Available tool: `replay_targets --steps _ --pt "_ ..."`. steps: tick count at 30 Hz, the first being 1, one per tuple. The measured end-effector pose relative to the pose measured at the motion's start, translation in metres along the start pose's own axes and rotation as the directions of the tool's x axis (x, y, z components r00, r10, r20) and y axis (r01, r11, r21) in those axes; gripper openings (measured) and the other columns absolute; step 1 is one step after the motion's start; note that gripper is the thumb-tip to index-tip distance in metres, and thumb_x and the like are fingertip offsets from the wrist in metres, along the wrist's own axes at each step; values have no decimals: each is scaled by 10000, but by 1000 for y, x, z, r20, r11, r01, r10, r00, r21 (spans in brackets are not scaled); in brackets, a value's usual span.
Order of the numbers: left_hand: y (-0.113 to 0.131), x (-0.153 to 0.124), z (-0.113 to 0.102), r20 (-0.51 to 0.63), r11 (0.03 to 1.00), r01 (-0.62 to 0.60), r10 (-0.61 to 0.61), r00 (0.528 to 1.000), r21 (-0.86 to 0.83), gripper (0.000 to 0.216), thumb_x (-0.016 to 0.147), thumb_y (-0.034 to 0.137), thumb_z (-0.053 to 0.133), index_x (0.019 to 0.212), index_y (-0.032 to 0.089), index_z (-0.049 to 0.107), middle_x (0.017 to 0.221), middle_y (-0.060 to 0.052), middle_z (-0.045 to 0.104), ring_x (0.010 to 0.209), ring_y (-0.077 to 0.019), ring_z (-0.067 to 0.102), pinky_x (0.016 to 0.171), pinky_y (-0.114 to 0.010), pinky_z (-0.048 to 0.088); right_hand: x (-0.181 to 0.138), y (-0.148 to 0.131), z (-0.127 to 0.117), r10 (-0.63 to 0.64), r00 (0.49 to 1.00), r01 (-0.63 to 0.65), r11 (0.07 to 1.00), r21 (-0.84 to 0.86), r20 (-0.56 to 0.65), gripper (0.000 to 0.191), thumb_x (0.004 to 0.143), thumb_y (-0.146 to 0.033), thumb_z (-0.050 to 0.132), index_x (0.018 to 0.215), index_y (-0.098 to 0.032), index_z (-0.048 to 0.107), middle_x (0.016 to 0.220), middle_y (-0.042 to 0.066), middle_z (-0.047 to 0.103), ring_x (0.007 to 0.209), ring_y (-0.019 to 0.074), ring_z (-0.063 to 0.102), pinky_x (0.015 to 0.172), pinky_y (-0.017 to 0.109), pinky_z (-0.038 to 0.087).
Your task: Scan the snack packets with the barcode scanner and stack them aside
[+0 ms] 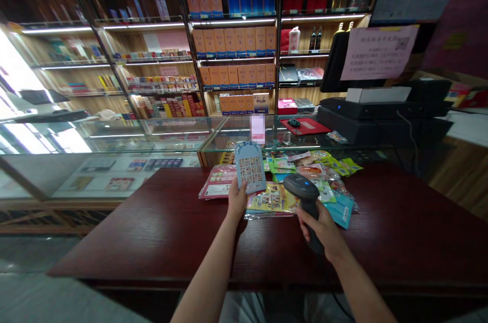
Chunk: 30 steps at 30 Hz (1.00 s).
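Note:
My left hand (238,200) grips the lower left edge of a light blue card (250,168) printed with a grid of small pictures, held up above the table. In my right hand (324,226) is a dark grey barcode scanner (301,186), its head pointing toward the upper left and a small blue light lit on top. Behind and below both hands lie several packets, among them a yellow packet (272,197), a teal packet (340,209) and a stack of pink packs (219,183). The card hides part of the pile.
The dark red wooden table (152,226) spans the front. Behind it stands a glass display counter (175,132) with a red mat (305,126). A monitor (335,63) bearing a pink paper notice (379,52) rises at the right. Shelves of boxed goods (234,42) line the back wall.

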<state>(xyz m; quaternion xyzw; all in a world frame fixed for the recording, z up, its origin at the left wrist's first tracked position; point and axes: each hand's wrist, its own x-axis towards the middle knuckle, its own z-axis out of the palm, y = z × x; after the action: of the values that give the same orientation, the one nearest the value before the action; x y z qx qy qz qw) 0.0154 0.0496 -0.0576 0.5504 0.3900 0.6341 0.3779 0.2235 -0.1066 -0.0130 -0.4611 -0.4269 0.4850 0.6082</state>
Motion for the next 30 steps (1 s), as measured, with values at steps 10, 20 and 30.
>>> replay_targets --steps 10,20,30 --pt "-7 -9 3 -3 999 -34 34 999 40 322 843 372 551 1079 155 574 1067 -101 677 987 -228 637 923 -403 493 -8 19 31 137 988 -132 989 -64 72 408 679 -481 740 901 -198 549 413 -115 471 283 75 387 268 163 304" --pt "3 -13 8 -42 996 -41 44 998 81 254 849 326 534 1026 150 582 996 -87 672 920 -215 629 849 -360 510 -15 20 29 142 987 -140 990 -28 71 361 707 -462 735 854 -206 528 433 -113 487 297 73 399 275 167 328" --pt "-3 -12 6 -11 998 -49 50 999 43 295 848 394 548 1040 170 567 1028 -85 671 959 -219 628 893 -385 492 -19 16 23 163 986 -163 987 -3 35 413 686 -488 753 896 -192 559 483 -98 510 309 70 406 279 168 331"
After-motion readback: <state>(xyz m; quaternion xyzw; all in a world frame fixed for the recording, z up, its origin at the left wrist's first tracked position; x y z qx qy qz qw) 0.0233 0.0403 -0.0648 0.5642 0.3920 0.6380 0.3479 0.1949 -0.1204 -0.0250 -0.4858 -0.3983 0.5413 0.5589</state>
